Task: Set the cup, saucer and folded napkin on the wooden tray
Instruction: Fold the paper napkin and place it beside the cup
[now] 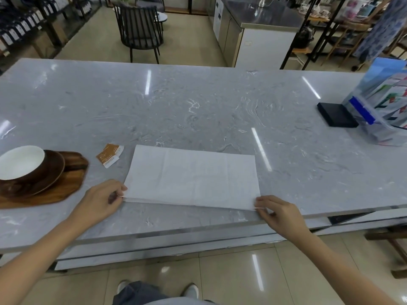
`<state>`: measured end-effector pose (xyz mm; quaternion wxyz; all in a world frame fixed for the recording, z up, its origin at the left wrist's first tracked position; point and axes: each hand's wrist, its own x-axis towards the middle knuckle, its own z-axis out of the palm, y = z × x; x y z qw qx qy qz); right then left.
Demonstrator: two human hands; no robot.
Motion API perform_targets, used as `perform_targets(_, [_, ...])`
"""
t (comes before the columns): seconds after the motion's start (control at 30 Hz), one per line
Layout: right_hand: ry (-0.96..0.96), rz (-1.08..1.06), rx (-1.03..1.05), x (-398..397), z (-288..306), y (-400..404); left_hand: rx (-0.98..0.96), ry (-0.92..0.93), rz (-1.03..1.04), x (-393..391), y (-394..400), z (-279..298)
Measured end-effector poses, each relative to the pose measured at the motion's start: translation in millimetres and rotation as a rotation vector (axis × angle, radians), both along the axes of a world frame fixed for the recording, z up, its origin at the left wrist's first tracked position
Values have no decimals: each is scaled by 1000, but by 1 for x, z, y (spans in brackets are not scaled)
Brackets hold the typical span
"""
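Head view: the paper napkin point(192, 176) lies flat at bench point(198, 102) centre, apparently folded once. The left hand point(100, 200) pinches its 7 o'clock corner, the right hand point(278, 213) its 5 o'clock corner, fingers closed on the paper. Cup point(21, 162) and saucer point(47, 172) already sit on the wooden tray point(63, 188) at 9 o'clock. Align corners squarely, crease firmly, then carry the napkin to the tray.

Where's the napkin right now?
In the head view the napkin lies flat on the marble counter, right of the wooden tray, its near corners pinched by the left hand and right hand.
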<state>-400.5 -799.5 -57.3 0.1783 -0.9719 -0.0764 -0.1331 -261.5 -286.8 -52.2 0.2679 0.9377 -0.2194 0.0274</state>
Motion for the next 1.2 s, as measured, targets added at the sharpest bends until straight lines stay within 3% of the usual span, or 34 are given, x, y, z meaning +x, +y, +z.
perform_targets(0.4, [111,-22,45,-6,1,2,200,-13,-139,-1,-2,15])
perform_targets(0.6, [23,-78,2,39,16,28,199,-46,-188,29,-48,36])
perform_targets(0.77, [297,-65,-91,111,4,48,348,176,-193,74,-111,19])
perform_targets(0.9, [452,-147,-115,138,-15,35,425,281,-125,99,-111,-1])
perform_targets(1.2, [372,-275,-120,139,-36,22,428,214,42,117,-95,-21])
